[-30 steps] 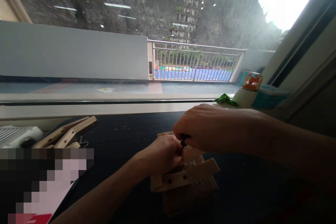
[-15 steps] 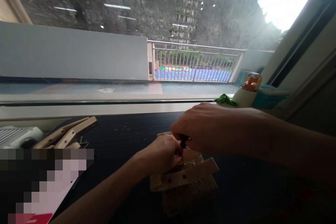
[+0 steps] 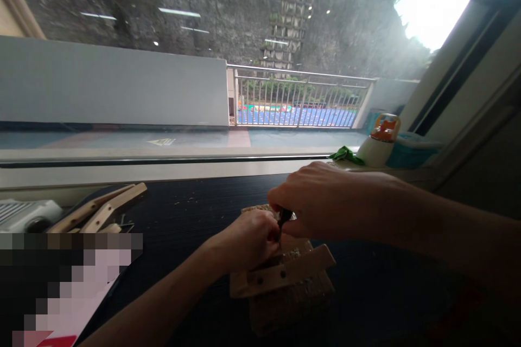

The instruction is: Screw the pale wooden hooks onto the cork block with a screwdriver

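Observation:
My right hand (image 3: 315, 198) is closed around a dark-handled screwdriver (image 3: 284, 218) that points downward; its tip is hidden. Right up against it, my left hand (image 3: 252, 233) has its fingers pinched together low by the shaft, and what they hold cannot be made out. Below both hands lies a pale wooden bar (image 3: 297, 268) with two dark holes, slightly tilted. It rests on a brown block (image 3: 291, 306) that seems wrapped in clear plastic. Another wooden piece (image 3: 295, 244) shows just under the fingers, partly covered by them.
Several wooden pieces (image 3: 116, 207) with holes lie at the left, beside a white device (image 3: 30, 216). Small crumbs dot the dark tabletop (image 3: 199, 200). By the window stand a white bottle with an orange top (image 3: 376, 149), a green cloth (image 3: 345, 155) and a teal container (image 3: 411, 152).
The view has shifted slightly. My right hand has turned a little about the screwdriver, while my left hand keeps its pinch beside it. The wooden bar stays in place on the block.

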{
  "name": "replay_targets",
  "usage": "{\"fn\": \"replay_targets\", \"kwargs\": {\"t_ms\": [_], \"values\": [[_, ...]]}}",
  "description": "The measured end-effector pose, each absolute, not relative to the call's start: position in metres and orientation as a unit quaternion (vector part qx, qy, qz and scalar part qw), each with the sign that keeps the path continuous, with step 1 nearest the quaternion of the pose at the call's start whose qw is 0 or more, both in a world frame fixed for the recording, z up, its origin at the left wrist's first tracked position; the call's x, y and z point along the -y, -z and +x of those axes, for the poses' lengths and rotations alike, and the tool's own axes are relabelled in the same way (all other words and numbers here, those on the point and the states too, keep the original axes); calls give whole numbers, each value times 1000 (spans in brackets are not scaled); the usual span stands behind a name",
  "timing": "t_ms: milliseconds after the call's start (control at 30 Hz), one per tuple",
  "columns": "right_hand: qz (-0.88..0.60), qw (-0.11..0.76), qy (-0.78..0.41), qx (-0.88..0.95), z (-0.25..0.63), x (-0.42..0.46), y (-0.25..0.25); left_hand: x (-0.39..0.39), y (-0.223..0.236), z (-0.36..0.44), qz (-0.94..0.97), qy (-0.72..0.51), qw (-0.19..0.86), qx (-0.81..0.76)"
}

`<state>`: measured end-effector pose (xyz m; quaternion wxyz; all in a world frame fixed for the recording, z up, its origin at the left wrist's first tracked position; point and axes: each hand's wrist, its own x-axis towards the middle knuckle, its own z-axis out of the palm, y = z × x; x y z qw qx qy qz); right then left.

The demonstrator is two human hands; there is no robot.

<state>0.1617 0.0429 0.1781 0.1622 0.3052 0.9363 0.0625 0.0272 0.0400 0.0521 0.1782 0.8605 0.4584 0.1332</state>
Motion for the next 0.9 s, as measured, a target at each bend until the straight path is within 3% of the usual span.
{"fn": "replay_targets", "kwargs": {"t_ms": [200, 500, 900], "values": [[265, 143, -30, -953, 161, -47, -177, -42, -48, 27, 849, -159, 199, -463], [339, 172, -58, -923, 162, -55, -172, -44, -43, 26, 844, -156, 236, -456], [295, 151, -7, -943, 158, -46, -174, -41, -48, 27, 848, -146, 218, -460]]}}
